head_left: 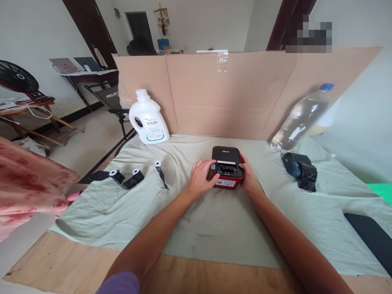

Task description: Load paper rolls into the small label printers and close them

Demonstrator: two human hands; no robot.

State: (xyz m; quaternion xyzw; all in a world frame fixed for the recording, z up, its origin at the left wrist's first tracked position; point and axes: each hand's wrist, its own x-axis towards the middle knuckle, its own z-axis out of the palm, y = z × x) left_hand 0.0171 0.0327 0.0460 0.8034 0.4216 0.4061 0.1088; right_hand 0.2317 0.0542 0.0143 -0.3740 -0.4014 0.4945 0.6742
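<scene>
A small red and black label printer point(227, 167) sits on a pale green cloth point(214, 216) in the middle of the table. My left hand point(202, 174) grips its left side, fingers curled over the top edge. My right hand point(248, 176) clasps its right side, fingers wrapped round the body. Three paper rolls in black wrap point(134, 175) lie on the cloth to the left, apart from both hands.
A white detergent bottle point(148, 118) stands at the back left. A clear water bottle point(298, 118) leans at the back right, with a black device point(301, 169) below it. A cardboard screen point(232, 94) lines the back. A dark flat object point(370, 237) lies at the right edge.
</scene>
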